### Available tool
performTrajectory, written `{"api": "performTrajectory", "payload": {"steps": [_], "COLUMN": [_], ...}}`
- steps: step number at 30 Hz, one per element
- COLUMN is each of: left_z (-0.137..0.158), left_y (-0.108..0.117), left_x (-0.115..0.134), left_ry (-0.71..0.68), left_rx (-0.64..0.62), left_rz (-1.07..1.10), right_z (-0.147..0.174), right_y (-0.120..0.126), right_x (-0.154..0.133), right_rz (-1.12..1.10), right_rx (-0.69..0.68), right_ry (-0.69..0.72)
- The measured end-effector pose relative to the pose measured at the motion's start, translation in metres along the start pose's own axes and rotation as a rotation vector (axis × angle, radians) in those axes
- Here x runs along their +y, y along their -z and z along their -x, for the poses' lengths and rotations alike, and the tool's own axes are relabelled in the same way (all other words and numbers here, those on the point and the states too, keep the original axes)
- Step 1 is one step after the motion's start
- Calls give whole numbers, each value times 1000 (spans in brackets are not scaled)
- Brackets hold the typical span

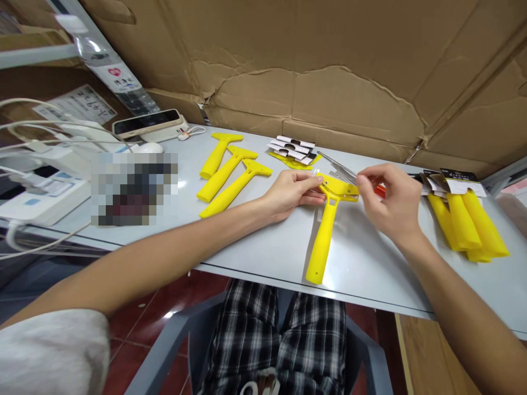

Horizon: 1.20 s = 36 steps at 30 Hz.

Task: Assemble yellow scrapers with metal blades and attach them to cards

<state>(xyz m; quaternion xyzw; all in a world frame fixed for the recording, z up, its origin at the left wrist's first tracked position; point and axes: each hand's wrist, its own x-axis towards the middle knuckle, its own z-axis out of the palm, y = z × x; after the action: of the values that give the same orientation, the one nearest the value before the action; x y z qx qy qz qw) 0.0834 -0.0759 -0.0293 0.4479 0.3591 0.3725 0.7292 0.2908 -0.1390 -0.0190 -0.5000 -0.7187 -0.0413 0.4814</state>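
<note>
A yellow scraper (326, 230) with a wide head and a thick handle lies toward the table's front edge. My left hand (290, 195) is closed on the left end of its head, thumb on top. My right hand (391, 200) is pinched at the head's right end; whatever is between its fingertips is too small or hidden to name. A metal strip shows along the head. Just behind it lies a slim silver metal tool (338, 165), partly covered by my right fingers. Something orange-red (379, 191) peeks out beneath that hand.
Three yellow scrapers (230, 178) lie at left. Black-and-white cards (293, 148) are stacked at the back; yellow scrapers with card tops (465, 219) lie at right. A phone (146, 123), a bottle (111, 68) and a power strip with cables (49, 195) crowd the left. Cardboard (308, 49) walls the back.
</note>
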Motion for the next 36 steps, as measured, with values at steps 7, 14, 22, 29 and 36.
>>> {"api": "performTrajectory", "payload": {"steps": [7, 14, 22, 29, 36], "left_z": [-3, -2, -1, 0, 1], "left_y": [3, 4, 4, 4, 3], "left_x": [-1, -2, -4, -3, -4], "left_ry": [-16, -38, -45, -46, -46], "left_rx": [17, -18, -43, -45, -54], "left_rz": [-10, -15, -30, -44, -69], "right_z": [-4, 1, 1, -4, -1], "right_y": [-1, -4, -2, 2, 3], "right_x": [12, 12, 17, 8, 18], "right_rz": [-430, -585, -541, -478, -473], "right_rx": [-217, -298, -365, -363, -452], "right_ry": [-636, -771, -750, -720, -734]}}
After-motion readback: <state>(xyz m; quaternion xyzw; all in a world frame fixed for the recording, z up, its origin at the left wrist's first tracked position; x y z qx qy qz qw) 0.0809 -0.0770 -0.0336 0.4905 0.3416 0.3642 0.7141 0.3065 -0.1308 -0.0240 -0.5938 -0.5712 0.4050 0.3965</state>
